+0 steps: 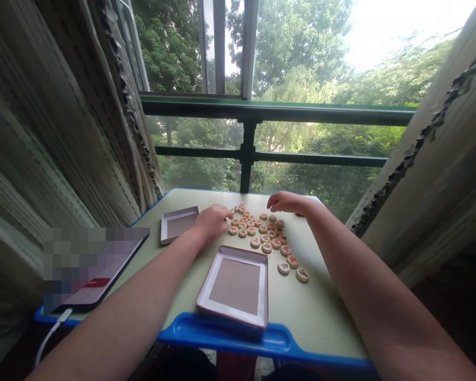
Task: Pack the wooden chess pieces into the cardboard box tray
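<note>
Many round wooden Chinese chess pieces (276,243) with red or black characters lie spread over the middle of the table. My left hand (214,221) rests at the left edge of the spread, fingertips bent down beside the pieces there; nothing shows in its grasp. Over the far right side, my right hand (284,201) hangs with loosely curved fingers, near a few pieces and holding nothing visible. In front of the pieces lies a shallow cardboard box half (264,288) with a white-edged inside. A second box half (165,233) sits to the left, behind my left forearm.
The pale folding table (321,317) has a raised blue rim (230,334) along its near edge. At the left edge a tablet (122,264) stands tilted, with a white charging cable (51,332). Curtains (63,132) hang on both sides, and a green window railing (277,110) crosses behind.
</note>
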